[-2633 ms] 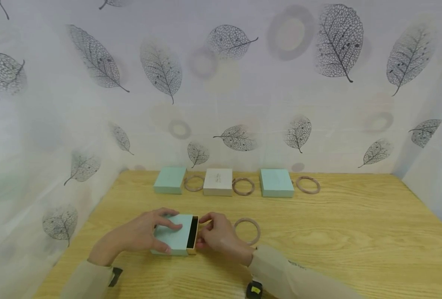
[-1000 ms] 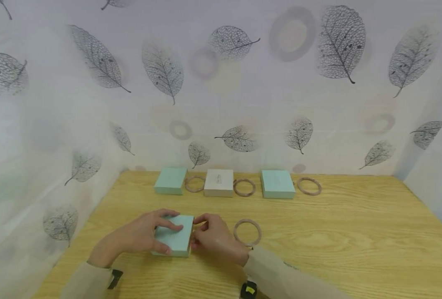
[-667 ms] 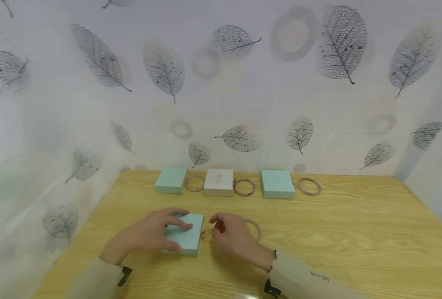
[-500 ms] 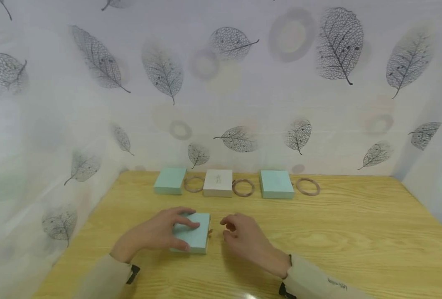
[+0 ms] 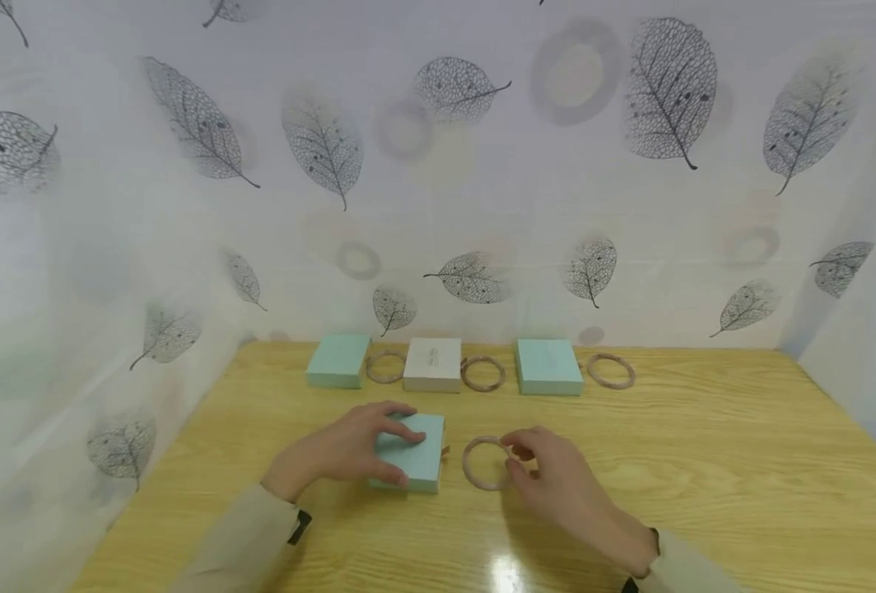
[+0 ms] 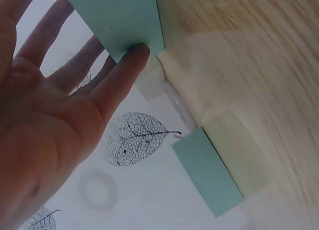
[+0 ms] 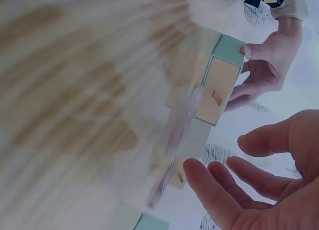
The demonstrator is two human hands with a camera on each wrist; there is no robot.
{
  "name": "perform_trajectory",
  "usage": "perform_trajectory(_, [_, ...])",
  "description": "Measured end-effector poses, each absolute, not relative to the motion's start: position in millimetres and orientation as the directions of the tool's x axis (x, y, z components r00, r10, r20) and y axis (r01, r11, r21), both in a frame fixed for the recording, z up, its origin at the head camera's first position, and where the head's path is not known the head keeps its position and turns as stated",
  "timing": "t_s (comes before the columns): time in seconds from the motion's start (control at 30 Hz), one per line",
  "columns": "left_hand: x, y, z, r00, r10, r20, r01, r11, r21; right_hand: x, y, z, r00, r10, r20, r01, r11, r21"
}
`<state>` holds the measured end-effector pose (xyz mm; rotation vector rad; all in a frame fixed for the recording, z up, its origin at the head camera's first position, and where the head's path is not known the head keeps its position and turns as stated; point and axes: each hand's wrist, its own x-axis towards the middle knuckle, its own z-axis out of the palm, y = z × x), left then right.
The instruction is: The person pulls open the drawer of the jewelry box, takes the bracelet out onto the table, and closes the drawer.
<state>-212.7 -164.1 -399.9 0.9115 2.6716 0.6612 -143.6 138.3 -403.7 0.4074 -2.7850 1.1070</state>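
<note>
My left hand grips a mint-green drawer box from above, its thumb on the near side and its fingers over the top and far side. The box's drawer is closed, and a small tan tab sticks out from its right end. Just to the right of the box lies a pale pinkish bangle flat on the table. My right hand is at the bangle's right edge. In the right wrist view its thumb and fingers are spread apart, with nothing between them.
Along the back of the wooden table stand a mint box, a white box and another mint box. A bangle lies right of the white box, another bangle at the far right. Leaf-patterned sheeting rises behind.
The drawer, partly out with its dark inside showing, was pushed in by my right hand. That hand then let go and moved right to the bangle. My left hand slid the box right.
</note>
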Motion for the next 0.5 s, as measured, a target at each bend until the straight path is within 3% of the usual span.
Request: perform_trajectory(0.5, [-205,-156,-399,-0.765,0.638,-0.083,0.515,0.685,0.516,-140,173,-402,-0.941,-0.16,0.3,-0.313,0.747,-0.586])
